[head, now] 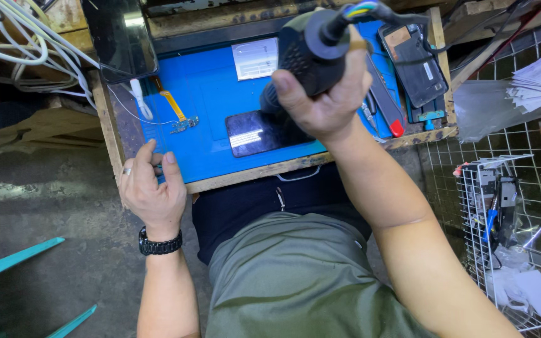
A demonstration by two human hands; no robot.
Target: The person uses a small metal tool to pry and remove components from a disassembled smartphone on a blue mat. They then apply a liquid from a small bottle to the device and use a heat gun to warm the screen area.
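Note:
My right hand (330,103) grips a thick black hot-air tool handle (305,53) with a coloured cable at its top, its nozzle pointing down at a dark phone (255,133) lying flat on the blue work mat (211,94). At the mat's near left edge rests my left hand (151,188), fingers curled with thumb and forefinger pinched together; whether anything is between them cannot be told. A black watch sits on that wrist. An orange flex cable (175,111) lies on the mat ahead of the left hand.
A white paper slip (255,58) lies at the mat's back. Phones and tools (411,62) crowd the right side. White cables (32,50) hang at upper left. A wire basket (502,238) of parts stands at right; a teal stool (7,275) at lower left.

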